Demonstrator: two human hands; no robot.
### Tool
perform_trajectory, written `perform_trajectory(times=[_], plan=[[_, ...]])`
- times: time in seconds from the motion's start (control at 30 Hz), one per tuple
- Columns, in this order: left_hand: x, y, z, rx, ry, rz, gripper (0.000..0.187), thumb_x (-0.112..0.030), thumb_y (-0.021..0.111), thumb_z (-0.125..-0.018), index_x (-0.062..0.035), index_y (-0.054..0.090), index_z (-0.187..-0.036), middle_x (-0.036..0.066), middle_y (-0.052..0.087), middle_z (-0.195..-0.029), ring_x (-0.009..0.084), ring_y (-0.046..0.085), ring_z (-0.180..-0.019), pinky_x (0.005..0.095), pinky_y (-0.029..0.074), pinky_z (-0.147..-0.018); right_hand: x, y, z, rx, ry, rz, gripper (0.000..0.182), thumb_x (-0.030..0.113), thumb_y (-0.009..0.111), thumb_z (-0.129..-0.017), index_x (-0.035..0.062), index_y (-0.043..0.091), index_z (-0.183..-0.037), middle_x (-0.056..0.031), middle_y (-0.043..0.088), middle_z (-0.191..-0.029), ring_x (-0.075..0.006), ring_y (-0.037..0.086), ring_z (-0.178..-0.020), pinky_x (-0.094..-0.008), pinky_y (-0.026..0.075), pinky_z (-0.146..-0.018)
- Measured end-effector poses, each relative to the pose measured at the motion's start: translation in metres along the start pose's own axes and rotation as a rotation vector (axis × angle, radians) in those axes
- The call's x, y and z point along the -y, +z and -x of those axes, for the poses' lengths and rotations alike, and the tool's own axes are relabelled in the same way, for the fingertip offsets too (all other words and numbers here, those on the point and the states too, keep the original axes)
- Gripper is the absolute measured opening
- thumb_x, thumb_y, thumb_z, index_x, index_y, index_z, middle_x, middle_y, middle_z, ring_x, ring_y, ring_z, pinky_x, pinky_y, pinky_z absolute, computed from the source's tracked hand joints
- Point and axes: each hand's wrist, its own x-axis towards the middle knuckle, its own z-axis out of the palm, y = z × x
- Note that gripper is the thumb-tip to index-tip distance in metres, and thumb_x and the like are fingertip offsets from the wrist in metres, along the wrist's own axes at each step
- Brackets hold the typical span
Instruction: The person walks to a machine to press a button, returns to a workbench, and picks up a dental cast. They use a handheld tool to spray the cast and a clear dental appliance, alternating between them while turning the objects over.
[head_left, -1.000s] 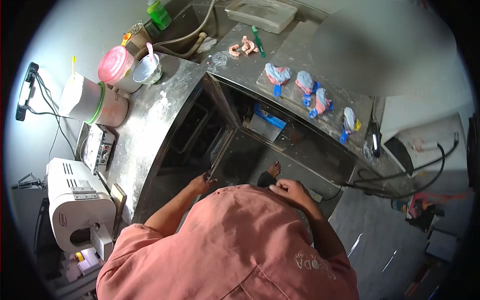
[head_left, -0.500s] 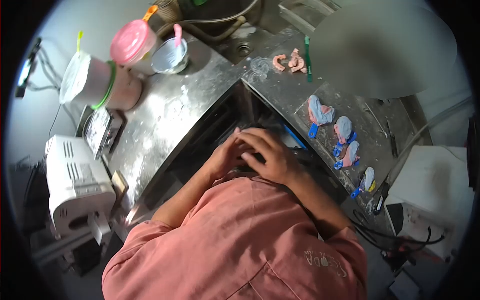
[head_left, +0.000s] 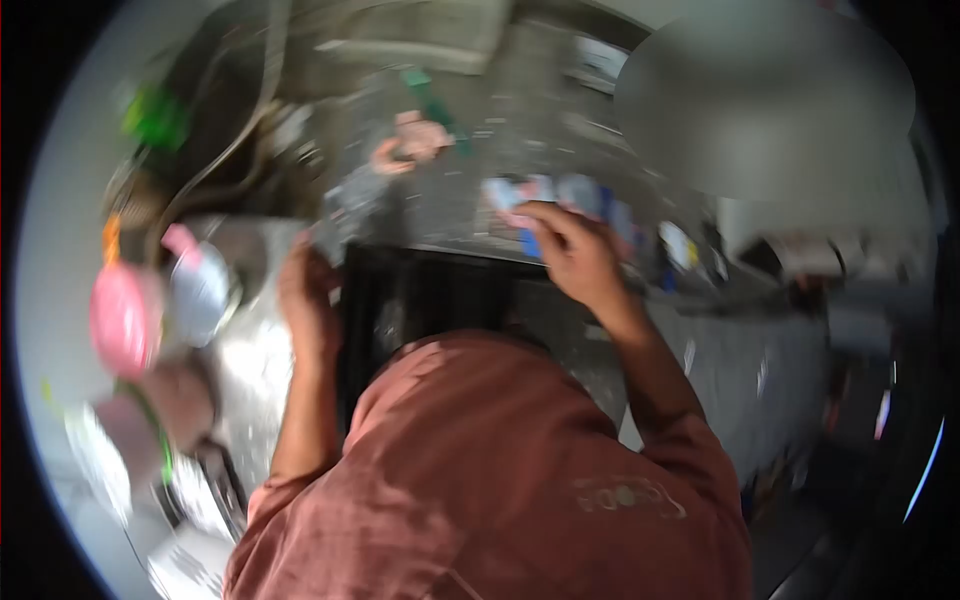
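The view is smeared by motion. My left hand (head_left: 308,295) is raised by the metal counter (head_left: 255,375) on the left, fingers loosely extended and nothing seen in them. On the right, my right hand (head_left: 575,255) reaches over the far counter, its thumb and fingers apart. Its fingertips are beside a white and pink mass (head_left: 503,192) on a blue-handled tray; whether they touch cannot be made out. More such trays (head_left: 580,195) lie just beyond the hand. Pink horseshoe-shaped pieces (head_left: 420,138) and a green tool (head_left: 435,105) lie farther left.
At the left are a pink-lidded tub (head_left: 125,318), a bowl (head_left: 200,295) with a pink handle, and a large container (head_left: 115,435). A sink area with a hose (head_left: 235,140) is at the upper left. A grey round blur (head_left: 765,100) covers the upper right.
My hands, close together before, have separated; the right has moved out to the trays and the left to the left counter edge. The whole view has turned to the right.
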Motion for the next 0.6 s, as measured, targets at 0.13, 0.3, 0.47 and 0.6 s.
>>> perform_trajectory(times=[0.13,0.3,0.47,0.6], plan=[[0.005,0.025,-0.026,0.098,0.015,0.089,0.041,-0.029,0.049,-0.101,-0.0167,0.033,-0.065,-0.006,0.021,-0.060,0.0074,0.021,-0.055,0.0269,0.019,-0.050,-0.015,-0.042,0.036,-0.236,0.133,0.086,0.032,0.005,0.062,-0.090,0.0084,0.060,-0.121,-0.0137,0.068,-0.103,-0.0254,0.067,-0.077,-0.0344,0.053,-0.069],[0.012,0.056,-0.042,0.092,0.054,0.218,0.026,-0.024,0.051,-0.101,-0.0104,0.046,-0.079,-0.003,0.035,-0.070,0.0067,0.030,-0.059,0.0231,0.025,-0.053,-0.078,-0.143,0.103,-0.924,0.367,0.049,0.018,0.009,0.060,-0.093,0.0039,0.064,-0.110,-0.0040,0.065,-0.089,-0.0112,0.060,-0.074,-0.0254,0.050,-0.069],[0.025,0.086,-0.035,0.130,0.253,-0.033,0.006,-0.014,0.056,-0.097,-0.0085,0.055,-0.100,0.000,0.049,-0.086,0.0086,0.044,-0.074,0.0229,0.037,-0.065,-0.155,-0.276,0.154,-1.388,0.558,-0.246,0.037,0.026,0.057,-0.096,-0.0047,0.057,-0.117,-0.0075,0.059,-0.085,-0.0130,0.057,-0.067,-0.0267,0.049,-0.057],[0.026,0.113,-0.020,0.168,0.311,-0.109,0.012,-0.014,0.057,-0.097,-0.0043,0.059,-0.102,0.001,0.054,-0.091,0.0096,0.046,-0.076,0.0252,0.041,-0.072,-0.222,-0.328,0.134,-1.539,0.701,0.279,0.078,0.040,0.066,-0.086,-0.0086,0.036,-0.139,-0.0327,0.052,-0.124,-0.0429,0.056,-0.111,-0.0465,0.045,-0.095]])
